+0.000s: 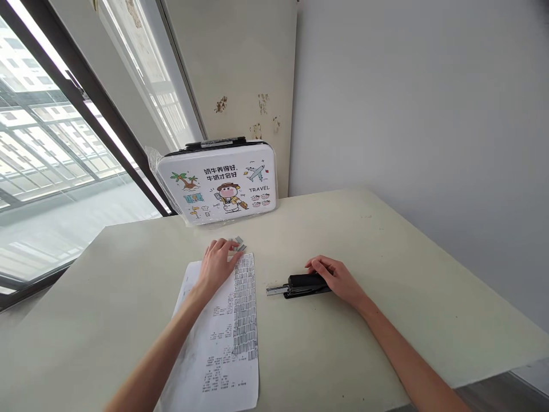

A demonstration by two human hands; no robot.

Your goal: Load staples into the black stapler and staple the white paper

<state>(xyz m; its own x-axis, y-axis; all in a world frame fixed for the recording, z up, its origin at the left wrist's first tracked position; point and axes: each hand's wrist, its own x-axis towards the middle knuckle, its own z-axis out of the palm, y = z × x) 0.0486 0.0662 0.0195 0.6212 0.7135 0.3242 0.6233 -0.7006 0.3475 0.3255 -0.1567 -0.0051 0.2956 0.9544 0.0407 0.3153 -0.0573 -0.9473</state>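
My left hand (218, 262) reaches over the top of a printed sheet of paper (227, 343). Its thumb and index finger close around some small grey strips of staples (239, 242) lying just past the paper's top edge. To the right, my right hand (335, 278) grips the rear end of a black stapler (302, 281), which lies on its side or base along the table. From the stapler's front, pointing left, a metal staple tray (277, 290) sticks out. My right palm covers the stapler's back end. Rows of dark staple-like marks run down the sheet's right side.
The pale table (326, 229) narrows toward the back. A white cartoon-printed case (218, 183), partly in clear plastic, stands upright at its rear edge. A window (55, 137) is on the left, a grey wall (407, 114) on the right.
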